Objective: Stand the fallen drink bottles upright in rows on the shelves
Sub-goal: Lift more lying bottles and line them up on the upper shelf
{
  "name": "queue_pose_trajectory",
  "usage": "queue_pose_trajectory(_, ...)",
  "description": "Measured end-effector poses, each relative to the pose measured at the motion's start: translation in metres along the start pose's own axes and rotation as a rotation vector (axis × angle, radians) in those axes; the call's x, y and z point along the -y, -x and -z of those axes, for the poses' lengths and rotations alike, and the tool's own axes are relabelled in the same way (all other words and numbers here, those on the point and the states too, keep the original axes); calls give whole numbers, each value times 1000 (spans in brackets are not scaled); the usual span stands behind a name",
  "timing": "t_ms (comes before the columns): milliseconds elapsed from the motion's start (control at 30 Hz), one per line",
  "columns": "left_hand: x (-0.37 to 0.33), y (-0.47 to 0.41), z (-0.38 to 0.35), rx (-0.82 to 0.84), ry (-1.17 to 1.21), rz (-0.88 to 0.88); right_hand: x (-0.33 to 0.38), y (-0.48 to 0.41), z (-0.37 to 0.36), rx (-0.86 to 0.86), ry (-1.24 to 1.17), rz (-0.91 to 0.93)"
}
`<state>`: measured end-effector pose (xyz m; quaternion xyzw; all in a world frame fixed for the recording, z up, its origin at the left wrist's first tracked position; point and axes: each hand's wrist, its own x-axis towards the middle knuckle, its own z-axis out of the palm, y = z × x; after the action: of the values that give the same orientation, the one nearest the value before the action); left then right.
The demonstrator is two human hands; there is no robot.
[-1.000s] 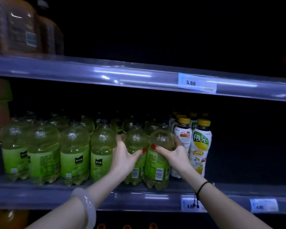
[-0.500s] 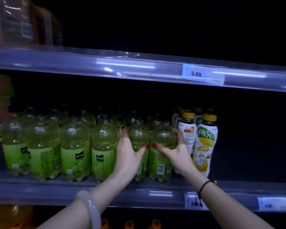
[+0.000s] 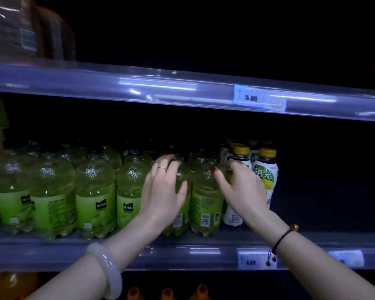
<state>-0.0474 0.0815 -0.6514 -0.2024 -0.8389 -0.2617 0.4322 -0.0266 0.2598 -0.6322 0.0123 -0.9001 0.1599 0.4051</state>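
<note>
Green juice bottles (image 3: pixel 95 191) stand upright in rows on the middle shelf (image 3: pixel 182 254). My left hand (image 3: pixel 165 187) wraps round the shoulder of one front-row green bottle (image 3: pixel 179 219), thumb on its right side. My right hand (image 3: pixel 240 191) grips the rightmost front green bottle (image 3: pixel 206 204), thumb on its front and fingers down its right side, between it and the white bottles with yellow caps (image 3: pixel 266 169). Both held bottles stand upright, side by side on the shelf.
The upper shelf edge (image 3: pixel 95 83) carries a 5.80 price tag (image 3: pixel 258 98), with brown packs (image 3: pixel 20 29) above it at the left. The shelf right of the white bottles is dark. Orange bottle tops (image 3: pixel 167 293) show on the shelf below.
Both hands have slid up from the bottles' waists to their shoulders. The two held bottles stay upright in the front row.
</note>
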Motion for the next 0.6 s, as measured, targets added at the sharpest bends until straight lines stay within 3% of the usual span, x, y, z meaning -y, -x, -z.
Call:
queue_pose_trajectory(100,7,-8,23,-29,15,-229,16,4,22,-82,-71,305)
queue_pose_trajectory(200,5,-24,49,-84,21,-430,38,-1,44,-99,-147,465)
queue_pose_trajectory(333,-12,-78,99,-124,12,-539,76,-37,89,-130,-270,503)
queue_pose_trajectory(600,-64,-219,221,-198,31,-549,148,-149,216,-139,-326,543)
